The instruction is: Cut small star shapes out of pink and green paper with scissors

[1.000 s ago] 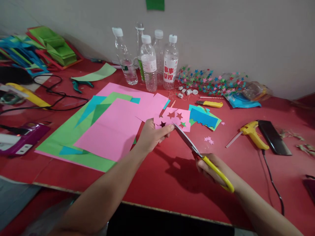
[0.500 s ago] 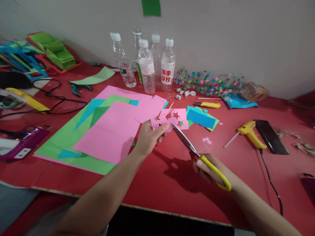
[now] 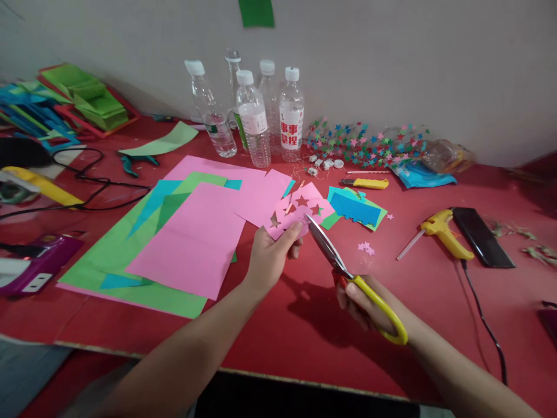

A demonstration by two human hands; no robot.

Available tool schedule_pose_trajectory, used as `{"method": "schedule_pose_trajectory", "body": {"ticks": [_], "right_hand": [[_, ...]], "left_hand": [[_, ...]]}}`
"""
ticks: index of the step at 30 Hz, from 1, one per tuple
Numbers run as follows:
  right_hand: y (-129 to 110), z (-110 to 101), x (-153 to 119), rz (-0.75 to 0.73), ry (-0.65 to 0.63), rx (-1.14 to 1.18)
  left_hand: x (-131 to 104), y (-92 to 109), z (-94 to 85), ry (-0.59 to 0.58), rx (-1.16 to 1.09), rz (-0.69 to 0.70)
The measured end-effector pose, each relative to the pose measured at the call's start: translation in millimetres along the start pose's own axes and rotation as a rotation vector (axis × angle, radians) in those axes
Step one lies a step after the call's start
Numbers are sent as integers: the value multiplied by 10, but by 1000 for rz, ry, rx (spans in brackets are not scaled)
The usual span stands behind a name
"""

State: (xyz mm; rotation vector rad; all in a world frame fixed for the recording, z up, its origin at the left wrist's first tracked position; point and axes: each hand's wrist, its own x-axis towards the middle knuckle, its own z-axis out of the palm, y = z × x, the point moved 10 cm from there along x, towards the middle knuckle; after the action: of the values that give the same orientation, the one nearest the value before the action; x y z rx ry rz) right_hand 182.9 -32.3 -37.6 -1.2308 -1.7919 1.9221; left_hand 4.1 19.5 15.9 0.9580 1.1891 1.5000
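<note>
Head view. We see the left hand (image 3: 268, 264) at the centre, its grip pinched firmly together, thumb above and fingers beneath, on a small pink paper piece pierced with star-shaped holes (image 3: 298, 215). This piece is held up above a glossy red surface (image 3: 282, 337), its near edge under the thumb. To its right, we observe the right hand (image 3: 369, 299), its grip curled around the handles of a pair of yellow-handled metal scissors (image 3: 342, 270). The blades point up and to the left, their tips at the pierced piece beside the left thumb; we cannot tell whether they touch it.

Just right of the blades, we note a small cluster of pink paper stars (image 3: 366, 248) and, beyond it, a blue paper strip with a ragged lower edge (image 3: 357, 209), resting upon green paper. Left of the left hand, we find a large pink paper sheet (image 3: 187, 238) overlapping a larger light-green sheet (image 3: 82, 270). At right, a yellow glue gun (image 3: 446, 232) lies beside a flat black rectangular object (image 3: 483, 238). Clear plastic bottles (image 3: 255, 125) stand near the wall at the back.
</note>
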Motion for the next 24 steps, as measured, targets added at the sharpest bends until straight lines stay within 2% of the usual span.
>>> {"method": "schedule_pose_trajectory", "body": {"ticks": [5,10,19,24], "right_hand": [[15,75,3,94,51,40],[57,65,-6,164,108,10],[50,121,8,138,85,56],[31,89,0,151,128,26]], "left_hand": [[-31,11,41,15,-35,16],[-35,0,56,-3,-41,6],[-52,-44,91,-20,-66,-38],[-57,-51,112,-38,-114,-38]]}}
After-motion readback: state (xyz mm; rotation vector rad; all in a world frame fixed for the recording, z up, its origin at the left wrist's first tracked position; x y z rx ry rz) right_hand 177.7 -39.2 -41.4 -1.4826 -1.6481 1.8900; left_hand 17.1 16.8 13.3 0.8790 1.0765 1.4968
